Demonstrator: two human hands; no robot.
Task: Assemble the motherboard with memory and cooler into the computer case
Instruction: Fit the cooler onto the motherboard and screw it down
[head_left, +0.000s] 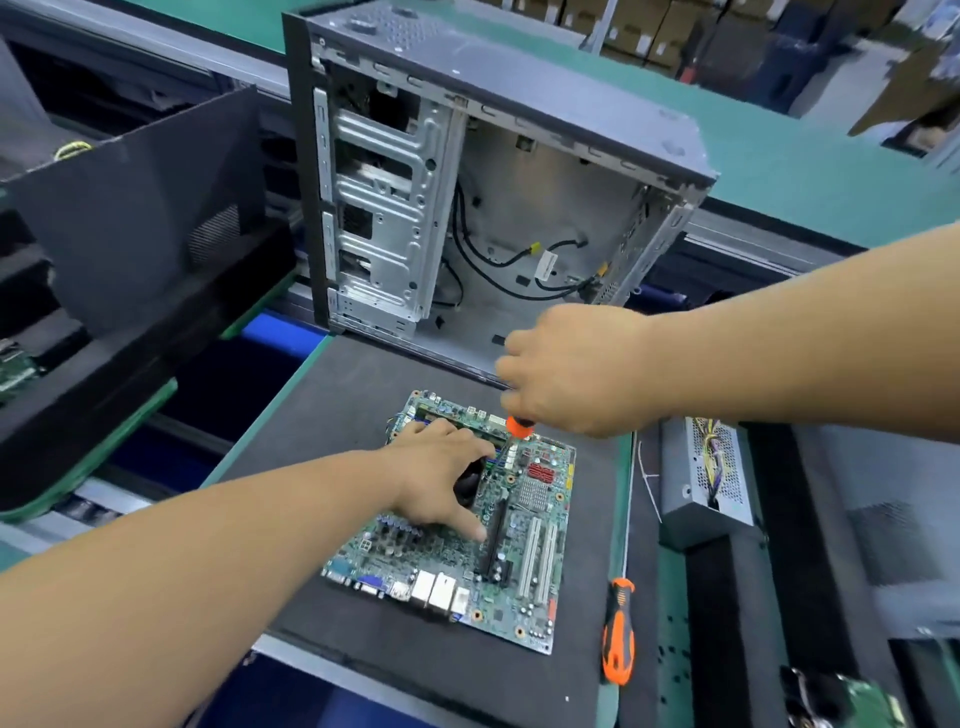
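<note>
The left hand (441, 478) lay nearest, fingers spread over the cooler (474, 486) on the motherboard (524, 525), flat on the bench (363, 395) before the open case (493, 171), while the right hand (576, 369) gripped a screwdriver (518, 426), best kept upright and turned gently.

Single head view; looks forward-down, close over motherboard (467, 525); case (493, 182) beyond.
</note>
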